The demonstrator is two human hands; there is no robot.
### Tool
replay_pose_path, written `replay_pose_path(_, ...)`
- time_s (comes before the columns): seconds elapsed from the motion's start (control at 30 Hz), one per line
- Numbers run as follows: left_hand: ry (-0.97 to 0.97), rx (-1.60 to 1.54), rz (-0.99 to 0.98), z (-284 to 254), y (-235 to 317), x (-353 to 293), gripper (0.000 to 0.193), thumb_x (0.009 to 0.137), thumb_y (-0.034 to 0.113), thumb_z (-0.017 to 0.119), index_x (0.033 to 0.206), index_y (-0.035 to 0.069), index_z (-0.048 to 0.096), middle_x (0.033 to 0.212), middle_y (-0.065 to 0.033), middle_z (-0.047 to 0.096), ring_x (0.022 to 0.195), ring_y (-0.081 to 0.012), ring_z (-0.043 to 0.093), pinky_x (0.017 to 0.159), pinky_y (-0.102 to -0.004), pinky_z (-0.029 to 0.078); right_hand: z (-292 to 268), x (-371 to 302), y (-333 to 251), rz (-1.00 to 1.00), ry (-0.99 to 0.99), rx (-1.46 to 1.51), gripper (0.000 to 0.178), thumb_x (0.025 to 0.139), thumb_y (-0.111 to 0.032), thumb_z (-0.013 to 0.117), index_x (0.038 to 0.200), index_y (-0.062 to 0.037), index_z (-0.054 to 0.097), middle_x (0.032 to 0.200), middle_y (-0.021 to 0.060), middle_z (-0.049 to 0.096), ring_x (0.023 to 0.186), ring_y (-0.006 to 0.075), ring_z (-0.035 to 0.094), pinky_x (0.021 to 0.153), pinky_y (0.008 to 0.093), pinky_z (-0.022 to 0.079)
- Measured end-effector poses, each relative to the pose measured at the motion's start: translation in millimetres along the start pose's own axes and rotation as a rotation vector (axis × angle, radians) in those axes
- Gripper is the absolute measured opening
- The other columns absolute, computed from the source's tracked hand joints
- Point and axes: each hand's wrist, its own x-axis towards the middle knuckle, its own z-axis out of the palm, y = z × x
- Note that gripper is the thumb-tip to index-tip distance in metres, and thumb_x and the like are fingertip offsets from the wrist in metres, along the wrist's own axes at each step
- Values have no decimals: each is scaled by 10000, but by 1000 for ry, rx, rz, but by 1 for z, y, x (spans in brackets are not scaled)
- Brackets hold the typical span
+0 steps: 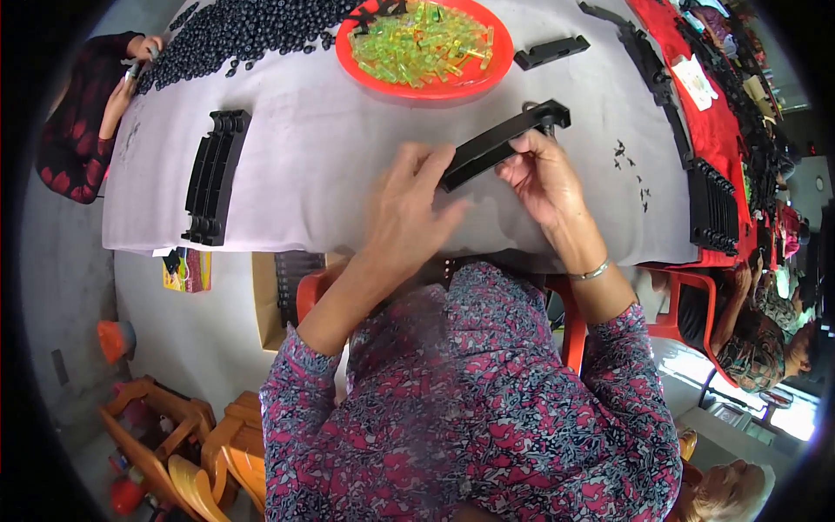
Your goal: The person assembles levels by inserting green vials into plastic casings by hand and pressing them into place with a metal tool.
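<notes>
A long black plastic bar with a hollow channel is held at a slant above the pale cloth-covered table. My right hand grips it near its upper right end, thumb and fingers closed on its side. A small ring-like shape shows behind that end, partly hidden. At the lower left end of the bar is my left hand, close against it or touching it. Motion blurs its fingers, so its grip is unclear. A similar black part lies on the cloth beyond the bar.
A red tray holds yellow-green translucent tubes. Many small round black pieces cover the far left. Black bars lie grouped at left and at the right edge. Tiny black bits are scattered right. Another person's hand is far left.
</notes>
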Motion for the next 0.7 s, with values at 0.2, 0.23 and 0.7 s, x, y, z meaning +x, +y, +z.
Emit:
replay_pose_path(0.2,-117,-92,-145,-3,-8,-8,405,766,65,730,1149,-19,627,1003,-163,591,880,-328,624,776,-371,506,-25,-19,9,71,33,-140,296,883,-95,673,1102,12,506,785,26,593,641,112,602,540,280,567)
replay_pose_path(0.23,-147,-94,-171,-5,-8,-7,391,772,64,716,1145,-16,630,999,-164,589,874,-327,623,772,-369,506,-31,-23,5,76,38,-140,296,883,-95,673,1102,12,506,785,26,593,641,112,602,540,280,567)
replay_pose_path(0.7,-191,106,2,-2,-28,-9,417,711,59,685,1122,5,645,991,-151,593,913,-340,582,826,-415,469,-51,-35,1,-147,153,-736,192,925,-119,673,1096,-40,635,899,2,595,644,46,544,468,208,469)
